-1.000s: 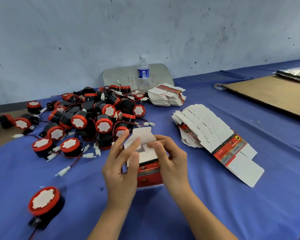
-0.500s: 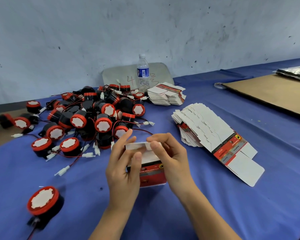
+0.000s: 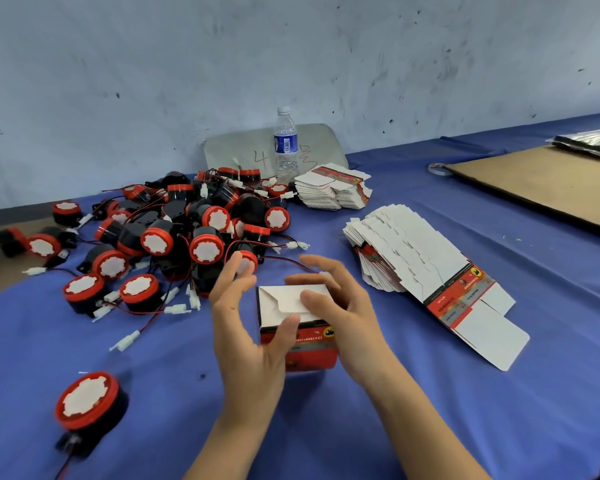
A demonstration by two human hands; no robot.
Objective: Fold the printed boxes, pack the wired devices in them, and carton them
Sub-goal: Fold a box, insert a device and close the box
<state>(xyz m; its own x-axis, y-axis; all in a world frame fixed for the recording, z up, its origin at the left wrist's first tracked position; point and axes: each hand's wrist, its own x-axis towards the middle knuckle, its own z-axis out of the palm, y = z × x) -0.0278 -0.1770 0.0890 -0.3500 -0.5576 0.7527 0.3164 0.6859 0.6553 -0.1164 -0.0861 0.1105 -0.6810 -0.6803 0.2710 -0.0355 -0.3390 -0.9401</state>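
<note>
Box (image 3: 297, 348) over the surface (image 3: 395, 410), at six o'clock from the device pile (image 3: 194, 230): right hand (image 3: 354, 320) is gripping it, thumb pressing the white flaps; left hand (image 3: 246, 341) is bracing by thumb, fingers spread. Fold seemingly finishing; next move is calling for a device.

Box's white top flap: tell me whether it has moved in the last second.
Yes. The flap has swung down from upright to flat on the box, away from the device pile.

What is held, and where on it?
The printed box: the right hand grips its top, thumb on the closed flap, fingers round the far side; the left hand only touches its front with the thumb.
</note>
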